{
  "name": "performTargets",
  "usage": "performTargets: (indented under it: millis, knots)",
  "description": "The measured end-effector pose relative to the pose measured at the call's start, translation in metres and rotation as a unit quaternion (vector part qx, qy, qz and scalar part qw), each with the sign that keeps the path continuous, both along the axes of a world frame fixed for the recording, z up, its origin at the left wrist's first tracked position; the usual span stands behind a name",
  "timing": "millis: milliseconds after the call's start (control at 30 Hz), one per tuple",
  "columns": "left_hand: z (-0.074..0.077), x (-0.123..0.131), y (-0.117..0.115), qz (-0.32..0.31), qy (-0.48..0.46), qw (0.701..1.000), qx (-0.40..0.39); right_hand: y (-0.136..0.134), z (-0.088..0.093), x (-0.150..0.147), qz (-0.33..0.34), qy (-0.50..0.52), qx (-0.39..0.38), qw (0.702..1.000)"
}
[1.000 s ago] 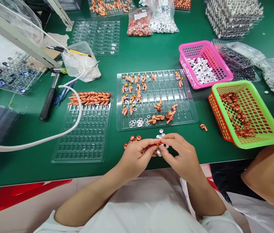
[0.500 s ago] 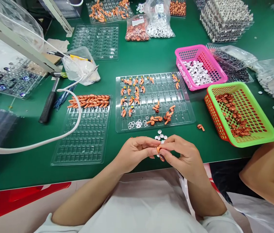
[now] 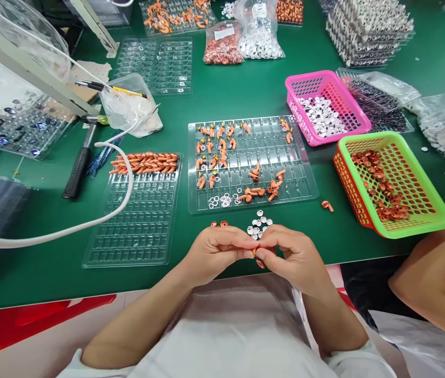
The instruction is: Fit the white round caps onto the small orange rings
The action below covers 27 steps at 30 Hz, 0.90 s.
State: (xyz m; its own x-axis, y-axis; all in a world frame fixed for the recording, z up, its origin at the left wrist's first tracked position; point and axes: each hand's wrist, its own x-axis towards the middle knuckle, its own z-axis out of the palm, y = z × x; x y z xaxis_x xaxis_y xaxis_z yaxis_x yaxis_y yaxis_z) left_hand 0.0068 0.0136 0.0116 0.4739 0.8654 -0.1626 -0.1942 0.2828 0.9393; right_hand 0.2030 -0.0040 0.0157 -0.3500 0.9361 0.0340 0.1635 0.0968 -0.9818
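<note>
Close to the table's front edge, my left hand [image 3: 224,254] and my right hand [image 3: 291,255] meet with their fingertips pinched on one small orange earbud shell [image 3: 261,262]. Its dark, rounded end hangs below the fingers; the rest is mostly covered. Just beyond the fingertips lie several small white round caps [image 3: 260,221]. Two small orange round pieces [image 3: 219,224] rest beyond my left hand. Ahead stands a clear plastic tray [image 3: 238,173] with orange earbud parts in some compartments and thin white rings [image 3: 225,200] at its near side.
At right are a green basket [image 3: 423,228] of copper-coloured pieces and a pink basket [image 3: 291,100] of white caps. A single earbud shell [image 3: 327,206] lies beside the green one. Leftward are another tray [image 3: 128,226], a hammer [image 3: 76,173] and a white cable [image 3: 100,223]. A co-worker's arm [image 3: 435,278] is at right.
My hands have lowered slightly, still pinching the earbud shell. More of the white caps and the two orange round pieces now show beyond my fingers.
</note>
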Motion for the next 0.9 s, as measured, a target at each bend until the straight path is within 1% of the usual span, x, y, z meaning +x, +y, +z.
performTargets:
  millis: [133,233,433,600,667,800,900]
  knots:
    - [0.004,-0.007,-0.001,-0.036,0.04,0.997,0.053,-0.001,-0.002,-0.002,0.021,0.035,-0.04,0.998]
    - [0.006,-0.01,0.0,-0.05,0.059,0.994,0.079,-0.002,-0.001,-0.005,0.03,0.047,-0.045,0.997]
    - [0.004,-0.012,0.001,-0.047,0.072,0.99,0.108,-0.006,0.001,-0.009,0.007,0.022,-0.018,1.0]
    - [-0.003,-0.013,-0.001,-0.042,0.049,0.988,0.142,-0.008,0.0,-0.011,0.005,0.03,-0.042,0.999]
    - [-0.003,-0.014,-0.002,-0.038,0.056,0.984,0.163,-0.008,-0.002,-0.011,0.008,0.04,-0.056,0.998]
    - [0.002,-0.014,-0.004,-0.051,0.09,0.975,0.196,-0.01,-0.006,-0.011,0.019,0.076,-0.101,0.992]
    - [0.007,-0.014,-0.006,-0.064,0.099,0.975,0.19,-0.012,-0.008,-0.011,0.017,0.106,-0.112,0.988]
